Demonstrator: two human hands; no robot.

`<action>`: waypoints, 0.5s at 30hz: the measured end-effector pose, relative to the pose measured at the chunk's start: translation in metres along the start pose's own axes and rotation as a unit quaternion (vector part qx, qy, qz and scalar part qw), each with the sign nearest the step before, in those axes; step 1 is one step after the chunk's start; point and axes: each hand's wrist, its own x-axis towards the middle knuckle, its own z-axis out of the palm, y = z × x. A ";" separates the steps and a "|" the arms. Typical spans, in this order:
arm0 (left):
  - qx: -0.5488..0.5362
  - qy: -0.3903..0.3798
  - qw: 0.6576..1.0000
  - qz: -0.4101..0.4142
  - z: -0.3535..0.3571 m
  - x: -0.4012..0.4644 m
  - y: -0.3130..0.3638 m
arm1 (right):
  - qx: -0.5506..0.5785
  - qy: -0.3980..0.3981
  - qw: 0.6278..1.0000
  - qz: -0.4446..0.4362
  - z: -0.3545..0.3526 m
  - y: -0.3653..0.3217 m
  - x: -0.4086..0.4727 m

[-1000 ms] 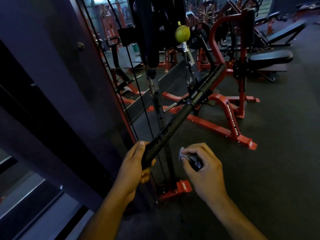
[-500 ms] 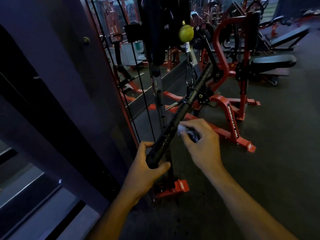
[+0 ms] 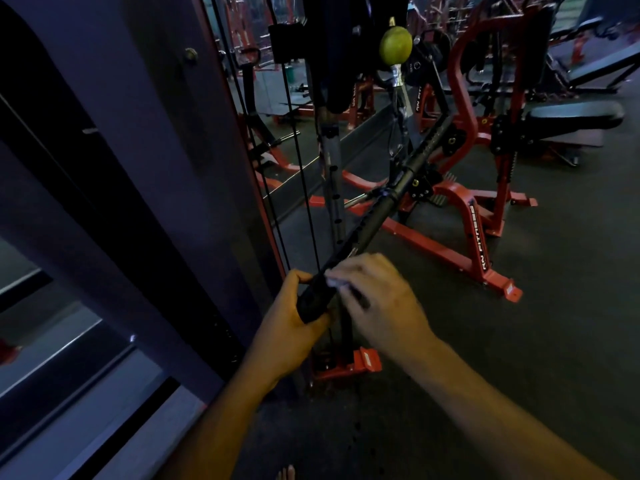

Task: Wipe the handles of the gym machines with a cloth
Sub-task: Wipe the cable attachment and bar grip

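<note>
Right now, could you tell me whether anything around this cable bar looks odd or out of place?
One thing: a yellow-green ball sits on the cable just above the bar, which seems a makeshift stopper. Otherwise nothing stands out; the left hand grips the bar's near end and the right hand holds a cloth against it.

This is a gym, dimly lit. Red-painted steel machine frames [image 3: 474,216] stand in rows on a dark rubber floor [image 3: 519,358], one frame lettered "RN FITNESS" down its leg. A black padded seat [image 3: 575,116] sits on a red frame at the right. Thin black cables [image 3: 298,174] run down a tall cable machine beside a perforated steel guide post [image 3: 334,188]. A long black pull-down bar with ribbed grips [image 3: 377,220] hangs from it under a yellow-green ball stopper [image 3: 396,46].
</note>
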 end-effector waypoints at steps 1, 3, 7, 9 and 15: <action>-0.002 -0.007 1.000 0.006 -0.001 0.001 -0.002 | 0.017 -0.018 0.999 -0.023 0.005 -0.012 -0.006; 0.002 -0.013 1.000 0.015 -0.002 0.002 -0.005 | 0.032 -0.042 0.997 -0.057 0.009 -0.022 -0.015; -0.008 -0.009 1.000 0.005 0.001 0.001 -0.004 | -0.025 0.018 0.999 -0.013 0.000 -0.004 -0.009; 0.000 -0.003 1.000 0.002 0.003 0.000 -0.003 | -0.013 0.058 0.998 0.025 -0.010 0.002 -0.006; 0.038 -0.026 0.999 0.004 0.002 0.003 -0.003 | 0.091 0.086 0.988 0.092 -0.020 -0.003 -0.014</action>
